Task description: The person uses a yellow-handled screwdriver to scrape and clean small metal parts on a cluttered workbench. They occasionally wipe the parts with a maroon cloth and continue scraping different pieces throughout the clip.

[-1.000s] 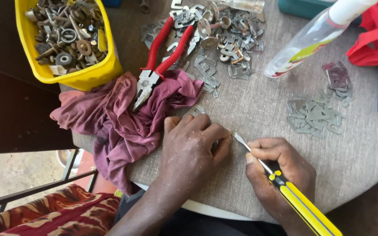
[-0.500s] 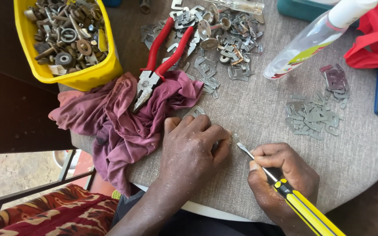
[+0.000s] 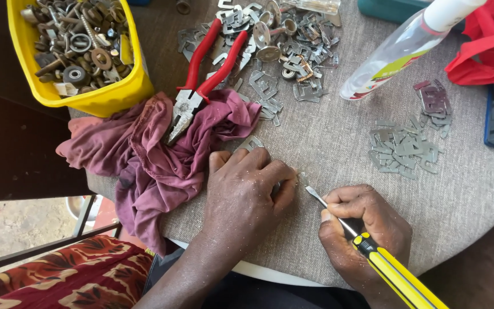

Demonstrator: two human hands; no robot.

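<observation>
Nearby, maroon cloth [image 3: 144, 154] under red pliers [image 3: 201, 86], left hand [image 3: 247, 194] flat, right hand's [image 3: 367, 229] grip closed on screwdriver [image 3: 384, 263].

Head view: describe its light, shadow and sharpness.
Head view: soft daylight on the grey table; deep shadow at left below the yellow tub; mild glare on the clear bottle. The left hand, the right hand and the screwdriver are sharp.

Pliers [image 3: 201, 86] lie on the cloth [image 3: 144, 154], right of the tub [image 3: 104, 100].
</observation>
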